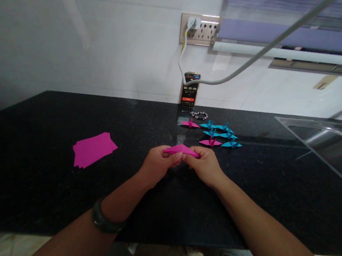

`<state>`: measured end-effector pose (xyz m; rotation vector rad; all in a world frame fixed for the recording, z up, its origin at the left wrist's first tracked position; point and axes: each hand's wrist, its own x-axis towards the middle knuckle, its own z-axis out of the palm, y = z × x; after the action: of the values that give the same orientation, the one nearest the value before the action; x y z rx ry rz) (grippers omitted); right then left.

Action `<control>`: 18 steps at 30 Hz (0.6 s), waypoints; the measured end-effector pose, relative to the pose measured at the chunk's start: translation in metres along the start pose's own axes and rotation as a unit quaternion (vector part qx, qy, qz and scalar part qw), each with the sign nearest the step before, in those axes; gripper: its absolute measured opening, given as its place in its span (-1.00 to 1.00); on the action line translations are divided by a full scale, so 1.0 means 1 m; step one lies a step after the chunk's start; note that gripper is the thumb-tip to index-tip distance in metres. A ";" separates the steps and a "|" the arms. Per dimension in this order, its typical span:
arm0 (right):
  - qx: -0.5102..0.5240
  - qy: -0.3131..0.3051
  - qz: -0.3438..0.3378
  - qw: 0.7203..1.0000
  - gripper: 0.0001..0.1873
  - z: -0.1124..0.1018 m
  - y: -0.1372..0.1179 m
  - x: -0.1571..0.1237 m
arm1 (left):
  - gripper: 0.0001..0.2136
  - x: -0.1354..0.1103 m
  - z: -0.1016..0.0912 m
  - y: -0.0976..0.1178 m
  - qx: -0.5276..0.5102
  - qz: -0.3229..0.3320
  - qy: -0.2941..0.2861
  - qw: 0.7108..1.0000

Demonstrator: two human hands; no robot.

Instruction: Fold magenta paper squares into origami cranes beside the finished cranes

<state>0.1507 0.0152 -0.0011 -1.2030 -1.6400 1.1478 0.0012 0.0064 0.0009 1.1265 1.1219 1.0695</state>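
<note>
A pink sheet of origami paper [182, 148], folded into a low triangle, is held between both hands just above the dark countertop. My left hand [158, 163] pinches its left side, thumb on the near face. On the right side my right hand [205, 164] grips it the same way, and the two thumb tips nearly meet at the middle. The fingers behind the paper are mostly hidden. Beyond my right hand sit several folded paper cranes, blue ones [232, 144] and pink ones [210, 142]. Off to the left lies a loose stack of pink paper [93, 149].
A phone [189, 93] showing a timer leans against the wall, with a beaded bracelet [199, 115] in front of it. A grey cable [244, 68] crosses the upper right, near a wall socket [199, 30]. A metal sink [319, 137] is set into the black countertop [44, 196] at right.
</note>
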 end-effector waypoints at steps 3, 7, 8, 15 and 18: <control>0.004 -0.013 -0.004 1.000 -0.79 0.000 0.000 0.000 | -0.79 0.000 -0.001 0.001 -0.008 0.001 -0.003 1.000; -0.006 -0.030 -0.004 1.000 -0.79 0.000 -0.001 -0.001 | -0.84 0.000 -0.002 0.000 0.007 0.017 0.006 1.000; -0.015 -0.030 -0.008 0.999 -0.79 0.000 0.000 -0.001 | -0.85 0.000 -0.003 0.000 0.012 0.019 0.006 1.000; 0.007 -0.016 -0.001 1.000 -0.80 -0.001 0.006 0.001 | -0.78 0.001 -0.003 -0.001 -0.019 -0.018 -0.008 1.000; 0.041 -0.008 0.024 0.999 -0.75 0.001 0.007 0.000 | -0.76 0.001 -0.003 -0.001 -0.025 -0.017 0.007 1.000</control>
<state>0.1512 0.0165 -0.0085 -1.1895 -1.5685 1.2453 -0.0017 0.0078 -0.0001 1.0588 1.1153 1.0741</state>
